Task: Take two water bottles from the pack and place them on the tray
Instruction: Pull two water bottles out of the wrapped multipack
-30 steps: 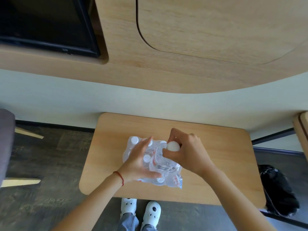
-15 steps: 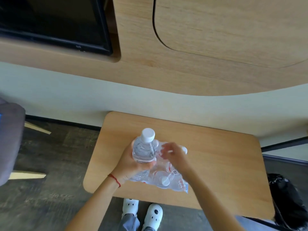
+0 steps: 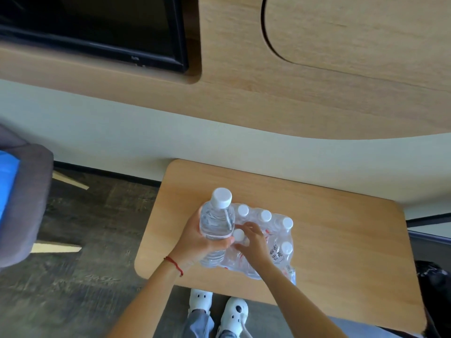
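A shrink-wrapped pack of water bottles point(image 3: 275, 240) with white caps lies on the small wooden table point(image 3: 341, 240). My left hand point(image 3: 195, 242) holds one clear water bottle point(image 3: 217, 220) upright, lifted above the pack's left side. My right hand point(image 3: 251, 240) reaches into the pack, fingers curled around the white cap of a second bottle point(image 3: 238, 234) still inside the wrap. No tray is in view.
A grey seat point(image 3: 22, 206) with something blue on it stands at the left. A dark screen point(image 3: 97, 28) hangs on the wooden wall panel behind. A black bag point(image 3: 432, 276) sits on the floor at the right. My white shoes point(image 3: 234, 311) show below the table edge.
My left hand took a bottle out of the pack and lifted it upright. My right hand let go of that cap and moved to another bottle in the pack.
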`<state>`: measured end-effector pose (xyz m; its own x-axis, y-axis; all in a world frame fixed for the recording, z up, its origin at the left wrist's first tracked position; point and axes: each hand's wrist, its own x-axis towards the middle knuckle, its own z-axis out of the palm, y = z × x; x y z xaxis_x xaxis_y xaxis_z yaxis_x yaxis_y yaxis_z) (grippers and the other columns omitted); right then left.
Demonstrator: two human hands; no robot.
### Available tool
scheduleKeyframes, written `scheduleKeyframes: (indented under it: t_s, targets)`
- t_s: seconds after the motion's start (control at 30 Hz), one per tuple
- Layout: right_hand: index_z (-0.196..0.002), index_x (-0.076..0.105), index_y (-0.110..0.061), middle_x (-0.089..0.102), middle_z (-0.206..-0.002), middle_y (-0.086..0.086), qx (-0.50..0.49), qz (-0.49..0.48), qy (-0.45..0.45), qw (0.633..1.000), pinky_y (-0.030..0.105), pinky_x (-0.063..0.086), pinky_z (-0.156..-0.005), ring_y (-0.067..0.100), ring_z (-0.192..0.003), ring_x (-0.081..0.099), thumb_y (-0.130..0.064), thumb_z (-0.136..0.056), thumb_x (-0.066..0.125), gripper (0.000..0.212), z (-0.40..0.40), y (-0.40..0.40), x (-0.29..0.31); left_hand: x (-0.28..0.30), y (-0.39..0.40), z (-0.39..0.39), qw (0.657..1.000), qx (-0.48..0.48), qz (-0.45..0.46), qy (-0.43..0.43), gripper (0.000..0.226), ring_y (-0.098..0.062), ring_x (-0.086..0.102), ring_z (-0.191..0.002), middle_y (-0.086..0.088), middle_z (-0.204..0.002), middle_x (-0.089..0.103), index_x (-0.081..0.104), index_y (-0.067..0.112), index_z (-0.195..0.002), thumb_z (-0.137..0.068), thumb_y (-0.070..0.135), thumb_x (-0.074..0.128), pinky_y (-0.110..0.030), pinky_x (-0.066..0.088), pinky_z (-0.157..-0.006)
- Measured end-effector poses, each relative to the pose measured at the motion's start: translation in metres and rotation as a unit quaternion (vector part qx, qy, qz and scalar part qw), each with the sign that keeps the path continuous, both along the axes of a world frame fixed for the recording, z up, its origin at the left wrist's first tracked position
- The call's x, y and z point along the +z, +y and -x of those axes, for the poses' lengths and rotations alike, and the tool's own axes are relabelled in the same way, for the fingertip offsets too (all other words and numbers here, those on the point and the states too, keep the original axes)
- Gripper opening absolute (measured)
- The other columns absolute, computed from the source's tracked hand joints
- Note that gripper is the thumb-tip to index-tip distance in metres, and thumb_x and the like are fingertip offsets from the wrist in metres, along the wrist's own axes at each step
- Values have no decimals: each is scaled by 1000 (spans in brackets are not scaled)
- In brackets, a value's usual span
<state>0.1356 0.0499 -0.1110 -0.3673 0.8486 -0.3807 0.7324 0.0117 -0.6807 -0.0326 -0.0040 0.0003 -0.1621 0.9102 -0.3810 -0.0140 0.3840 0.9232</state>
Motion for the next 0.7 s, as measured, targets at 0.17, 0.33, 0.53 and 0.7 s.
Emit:
scheduleKeyframes:
  t_s: [0.17, 0.33, 0.53, 0.7]
  targets:
    - [-109, 71, -9, 67, -118, 1, 6, -43, 48, 998, 14, 45, -90, 15, -105, 64, -13, -71, 80, 40, -9, -6, 13, 1, 3, 3, 1000, -8, -4, -5, 68, 2, 65, -92, 2, -105, 66, 51, 12, -121, -62, -5, 82, -10, 53, -74]
    - [-113, 67, -14, 70, -105, -10, -65, -67, 137, 986, 1, 42, -81, -1, -94, 63, -17, -76, 77, 38, -23, -14, 60, 8, 5, 6, 1000, -19, -11, -16, 65, 1, 66, -91, 4, -100, 68, 54, 15, -118, -62, -3, 83, -8, 52, -73]
    - [-96, 65, -13, 73, -94, 8, -168, -63, 272, 945, 40, 54, -77, 26, -89, 67, -30, -77, 75, 27, -45, -6, 160, 48, 10, -3, 998, -41, -34, -39, 59, 0, 68, -85, 16, -88, 74, 60, 25, -104, -52, 16, 87, -9, 52, -67]
    - [-93, 59, 0, 63, -85, 10, -265, -116, 401, 869, 18, 51, -68, 13, -79, 60, -35, -79, 66, 38, -68, -3, 254, 99, 20, -17, 992, -74, -74, -68, 53, -5, 70, -80, 10, -81, 75, 66, 25, -96, -47, 29, 85, -15, 55, -64]
